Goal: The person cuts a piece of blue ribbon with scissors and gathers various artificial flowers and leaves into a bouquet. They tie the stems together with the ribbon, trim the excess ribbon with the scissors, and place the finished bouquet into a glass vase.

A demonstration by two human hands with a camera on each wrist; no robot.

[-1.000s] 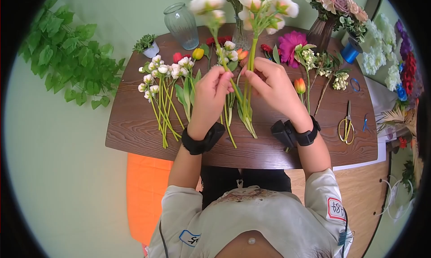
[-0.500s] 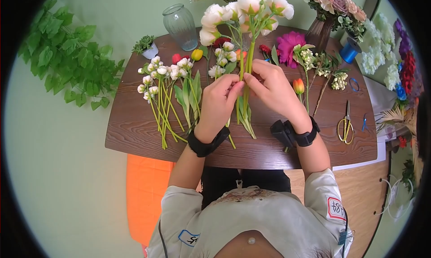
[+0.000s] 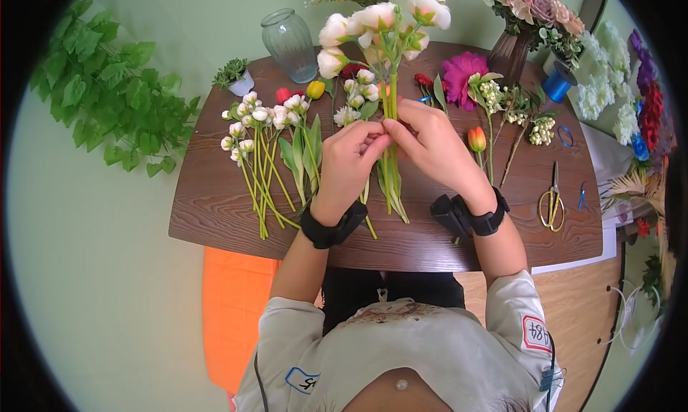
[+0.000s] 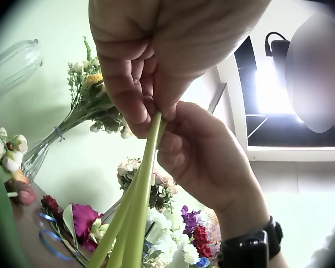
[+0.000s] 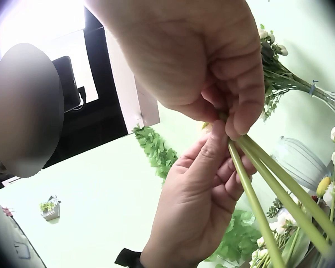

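Note:
A bunch of white flowers (image 3: 380, 16) with round blooms and long green stems (image 5: 285, 195) stands upright between my two hands over the middle of the table. My right hand (image 3: 438, 136) holds the stems below the blooms with thumb and fingers. Close beside it, my left hand (image 3: 347, 161) pinches the stems too, its fingertips meeting those of the right hand. Several stem ends hang down under the fingers, spread slightly apart in both wrist views. Behind the hands lie smaller white flowers (image 3: 347, 115) and green leaves, partly hidden.
White buds on long stems (image 3: 258, 114) lie left on the wooden table (image 3: 215, 197). Scissors (image 3: 552, 204), a tulip (image 3: 476, 138) and a magenta flower (image 3: 464, 75) lie right. A glass vase (image 3: 289, 45), potted succulent (image 3: 233, 75) and blue ribbon spool (image 3: 560, 81) stand behind.
My left hand has brought its white flower rightward to join those in the right hand. The blooms now form one bunch, which has shifted slightly left and lower.

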